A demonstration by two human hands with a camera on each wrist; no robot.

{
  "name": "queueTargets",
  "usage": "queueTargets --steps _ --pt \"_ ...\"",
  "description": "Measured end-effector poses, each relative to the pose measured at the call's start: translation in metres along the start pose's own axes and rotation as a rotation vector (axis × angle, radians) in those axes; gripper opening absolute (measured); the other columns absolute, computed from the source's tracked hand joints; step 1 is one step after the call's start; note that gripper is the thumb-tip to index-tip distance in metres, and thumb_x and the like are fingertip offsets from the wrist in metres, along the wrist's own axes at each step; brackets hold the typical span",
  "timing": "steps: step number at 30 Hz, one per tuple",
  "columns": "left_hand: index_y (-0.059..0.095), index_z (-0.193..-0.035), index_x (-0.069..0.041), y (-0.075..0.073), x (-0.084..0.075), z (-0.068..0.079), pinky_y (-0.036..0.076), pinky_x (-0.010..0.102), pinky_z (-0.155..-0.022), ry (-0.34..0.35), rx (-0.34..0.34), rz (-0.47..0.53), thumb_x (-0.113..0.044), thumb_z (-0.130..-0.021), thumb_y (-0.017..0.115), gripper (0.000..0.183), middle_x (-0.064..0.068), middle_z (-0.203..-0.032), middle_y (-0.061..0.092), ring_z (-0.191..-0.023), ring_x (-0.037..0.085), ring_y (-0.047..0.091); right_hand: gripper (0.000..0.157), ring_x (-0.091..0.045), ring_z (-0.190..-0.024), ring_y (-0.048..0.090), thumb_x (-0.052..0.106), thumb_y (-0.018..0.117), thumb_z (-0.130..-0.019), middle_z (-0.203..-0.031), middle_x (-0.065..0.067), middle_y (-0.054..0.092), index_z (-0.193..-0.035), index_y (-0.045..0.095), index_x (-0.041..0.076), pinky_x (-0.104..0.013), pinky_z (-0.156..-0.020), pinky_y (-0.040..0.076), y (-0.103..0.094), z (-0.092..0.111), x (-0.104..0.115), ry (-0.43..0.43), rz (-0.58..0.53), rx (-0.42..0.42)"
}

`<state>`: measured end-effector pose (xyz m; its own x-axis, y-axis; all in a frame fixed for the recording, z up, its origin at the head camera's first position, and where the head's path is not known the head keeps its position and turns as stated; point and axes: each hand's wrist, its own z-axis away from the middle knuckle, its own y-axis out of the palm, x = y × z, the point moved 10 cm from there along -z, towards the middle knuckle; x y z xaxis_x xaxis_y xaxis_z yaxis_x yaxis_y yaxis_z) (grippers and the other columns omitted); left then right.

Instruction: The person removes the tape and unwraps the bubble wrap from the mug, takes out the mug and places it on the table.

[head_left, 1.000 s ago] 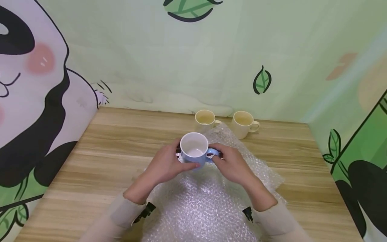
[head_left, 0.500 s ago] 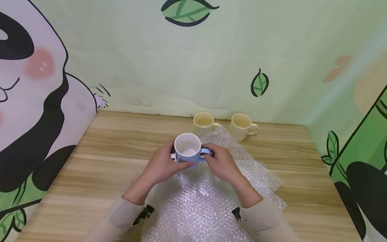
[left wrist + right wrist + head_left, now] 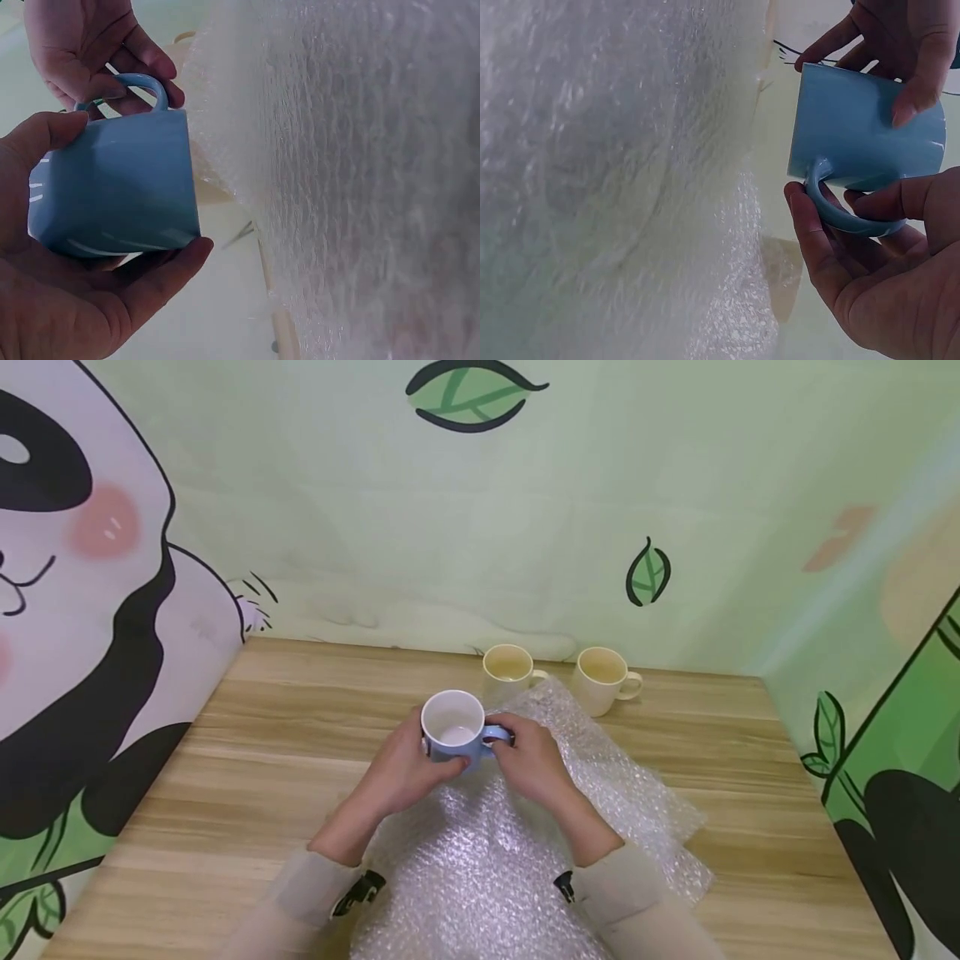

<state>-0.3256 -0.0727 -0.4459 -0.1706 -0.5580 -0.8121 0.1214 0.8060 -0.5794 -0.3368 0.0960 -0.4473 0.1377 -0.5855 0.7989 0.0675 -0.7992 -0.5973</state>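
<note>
A light blue mug [image 3: 454,752] with a white inside is held upright above the bubble wrap [image 3: 480,885]. My left hand [image 3: 402,768] grips its body from the left, thumb across the near side. On the other side, my right hand [image 3: 531,762] pinches the handle. From the left wrist, the mug [image 3: 124,184] shows its smooth blue wall, with the left thumb on one side and fingers on the other. The right wrist view has the right thumb and fingers about the handle [image 3: 847,221].
Two cream mugs, one [image 3: 501,687] behind the blue mug and another [image 3: 596,695] to its right, stand near the back wall. Bubble wrap covers the middle and front of the wooden table [image 3: 285,760], one corner reaching between the cream mugs. Printed cloth walls bound the table behind and at both sides.
Both hands have carried the blue mug a little to the left over the bubble wrap. Their grip looks the same, and the cream mugs have stayed in place.
</note>
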Motion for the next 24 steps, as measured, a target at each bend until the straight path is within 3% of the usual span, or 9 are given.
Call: queueTargets --steps 7,14,19,24 --pt "0.047 -0.145 -0.003 -0.002 0.004 -0.006 0.052 0.052 -0.104 -0.003 -0.033 0.012 -0.025 -0.079 0.087 0.080 0.019 -0.133 0.063 -0.121 0.036 0.064 0.035 -0.020 -0.091 0.067 0.007 0.061 -0.091 -0.107 -0.003 0.079 -0.120 0.077 0.017 -0.039 -0.082 0.056 0.008 -0.008 -0.001 0.008 0.025 0.000" --pt "0.044 -0.146 -0.002 -0.002 0.010 -0.011 0.052 0.053 -0.103 -0.052 -0.054 0.001 -0.035 -0.080 0.088 0.086 0.019 -0.135 0.062 -0.121 0.035 0.063 0.035 -0.023 -0.093 0.069 0.007 0.059 -0.092 -0.106 -0.004 0.080 -0.122 0.076 0.015 -0.039 -0.082 0.056 0.012 -0.016 -0.005 0.043 0.006 -0.001" --pt "0.043 -0.147 -0.003 -0.005 0.014 -0.016 0.051 0.052 -0.106 -0.060 -0.056 0.018 -0.035 -0.080 0.089 0.088 0.018 -0.136 0.061 -0.124 0.036 0.062 0.035 -0.021 -0.094 0.069 0.008 0.060 -0.093 -0.108 -0.005 0.079 -0.124 0.075 0.014 -0.035 -0.082 0.056 0.016 -0.021 -0.008 0.051 -0.053 0.018" --pt "0.042 -0.149 -0.002 -0.010 0.021 -0.020 0.050 0.054 -0.109 -0.074 -0.057 0.041 -0.037 -0.079 0.089 0.090 0.019 -0.137 0.061 -0.126 0.037 0.061 0.035 -0.021 -0.084 0.067 0.007 0.060 -0.095 -0.111 -0.013 0.077 -0.128 0.073 0.011 -0.027 -0.071 0.054 0.023 -0.026 -0.010 0.064 -0.144 0.063"
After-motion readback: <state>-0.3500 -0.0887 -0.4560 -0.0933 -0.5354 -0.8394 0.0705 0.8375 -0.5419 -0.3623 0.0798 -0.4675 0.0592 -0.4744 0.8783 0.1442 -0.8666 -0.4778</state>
